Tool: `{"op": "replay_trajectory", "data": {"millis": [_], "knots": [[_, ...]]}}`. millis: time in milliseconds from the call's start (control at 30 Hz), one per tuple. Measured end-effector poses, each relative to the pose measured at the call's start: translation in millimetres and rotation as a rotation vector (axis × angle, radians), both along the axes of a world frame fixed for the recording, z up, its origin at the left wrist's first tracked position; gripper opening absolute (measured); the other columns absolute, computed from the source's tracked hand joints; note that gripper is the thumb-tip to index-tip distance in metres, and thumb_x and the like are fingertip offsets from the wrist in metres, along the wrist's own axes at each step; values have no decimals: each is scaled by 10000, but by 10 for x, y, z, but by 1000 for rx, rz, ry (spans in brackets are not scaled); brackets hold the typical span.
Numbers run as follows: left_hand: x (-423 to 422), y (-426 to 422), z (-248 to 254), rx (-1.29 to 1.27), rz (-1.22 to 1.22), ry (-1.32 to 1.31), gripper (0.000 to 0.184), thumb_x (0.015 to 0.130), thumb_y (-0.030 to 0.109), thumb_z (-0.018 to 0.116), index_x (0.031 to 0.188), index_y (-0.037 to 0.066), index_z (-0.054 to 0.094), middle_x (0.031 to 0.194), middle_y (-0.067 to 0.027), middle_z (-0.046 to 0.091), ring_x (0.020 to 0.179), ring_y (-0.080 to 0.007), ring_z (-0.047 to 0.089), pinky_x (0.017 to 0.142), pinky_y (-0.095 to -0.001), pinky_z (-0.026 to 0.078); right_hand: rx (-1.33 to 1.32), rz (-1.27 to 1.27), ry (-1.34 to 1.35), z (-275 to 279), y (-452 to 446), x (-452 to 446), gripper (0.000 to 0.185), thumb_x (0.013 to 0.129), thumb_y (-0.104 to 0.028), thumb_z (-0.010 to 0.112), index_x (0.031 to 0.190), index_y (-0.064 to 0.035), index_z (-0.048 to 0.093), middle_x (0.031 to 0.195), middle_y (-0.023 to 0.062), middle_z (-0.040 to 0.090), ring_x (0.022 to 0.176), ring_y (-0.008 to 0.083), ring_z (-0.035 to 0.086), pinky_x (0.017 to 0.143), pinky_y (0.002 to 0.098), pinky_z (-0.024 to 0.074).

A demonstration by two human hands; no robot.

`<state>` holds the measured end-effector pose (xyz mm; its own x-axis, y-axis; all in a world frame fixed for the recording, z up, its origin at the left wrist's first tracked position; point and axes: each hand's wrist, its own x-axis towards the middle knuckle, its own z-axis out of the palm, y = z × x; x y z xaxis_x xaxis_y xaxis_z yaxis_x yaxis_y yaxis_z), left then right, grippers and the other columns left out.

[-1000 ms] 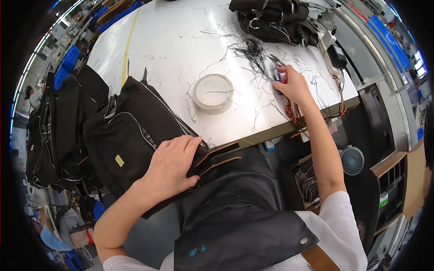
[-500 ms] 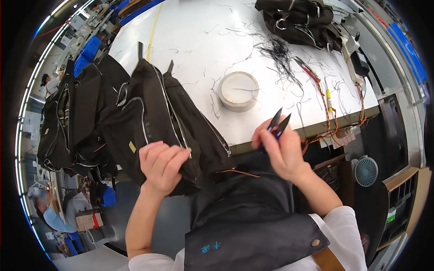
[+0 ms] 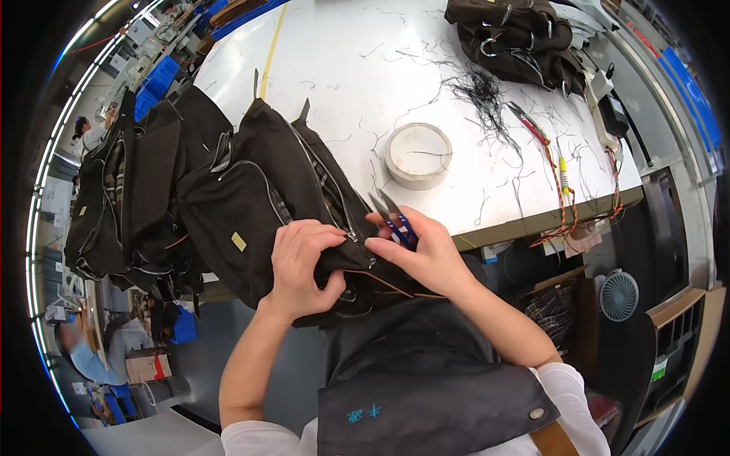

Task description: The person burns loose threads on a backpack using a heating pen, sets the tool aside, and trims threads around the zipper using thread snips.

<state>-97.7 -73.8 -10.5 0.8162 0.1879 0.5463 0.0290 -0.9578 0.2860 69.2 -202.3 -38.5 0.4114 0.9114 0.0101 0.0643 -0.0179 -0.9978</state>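
- Wrapping around the snips, the right hand keeps a firm hold on their smooth blue handles, while the slim, pointed metal blades poke out above the fingers, spread in a narrow V
- Curled fingers and thumb of the left hand grip the soft, matt cloth of the dark bag at its near end
- The bag lies on the left part of the table, in front of the person, its near end hanging over the edge toward the lap; the right hand's fingertips are just beside the zip, and whether they touch it I cannot tell
- Silvery metal teeth line the curving zip, and a small, flat yellow tag sits on the bag's front
- A thin, smooth brown strip runs along the near end
- More dark bags slump in folds to the left, with zips and a checked lining showing
- Glossy and white, the table carries a round, pale tape roll, a wiry tangle of black thread, red-handled snips and a slim yellow pen
- Smooth, dark and leather-like, the apron covers the lap
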Motion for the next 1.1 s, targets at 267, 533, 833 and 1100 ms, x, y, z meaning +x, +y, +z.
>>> {"op": "replay_trajectory", "data": {"millis": [267,533,833,1100], "knots": [[43,-93,72,-251,118,161,232,697,67,714,916,68,635,840,-23,598,830,-210,552,781,-341,388,29,-78,147,-171,78,-196,191,830,-132,737,835,12,612,717,50,644,647,70,532,607,257,458],[224,-70,179,-206,74,353,82,744,122,729,814,114,685,742,25,565,737,-144,546,804,-339,357,146,-175,-198,-230,-35,-233,208,844,-168,724,823,-3,599,767,109,625,584,199,550,553,292,457],[151,-70,42,-166,64,219,93,803,-23,661,836,44,605,719,-22,604,575,-127,606,815,-334,459,-13,-76,-370,-157,-421,-77,240,871,-184,676,1069,-48,672,861,91,642,710,241,641,617,318,495],[115,-70,-73,-254,119,95,116,745,19,718,793,87,638,653,21,616,577,-154,554,659,-291,418,124,-167,-275,-215,-432,-120,213,754,-174,783,914,-56,706,772,55,628,662,197,630,575,291,488]]}}
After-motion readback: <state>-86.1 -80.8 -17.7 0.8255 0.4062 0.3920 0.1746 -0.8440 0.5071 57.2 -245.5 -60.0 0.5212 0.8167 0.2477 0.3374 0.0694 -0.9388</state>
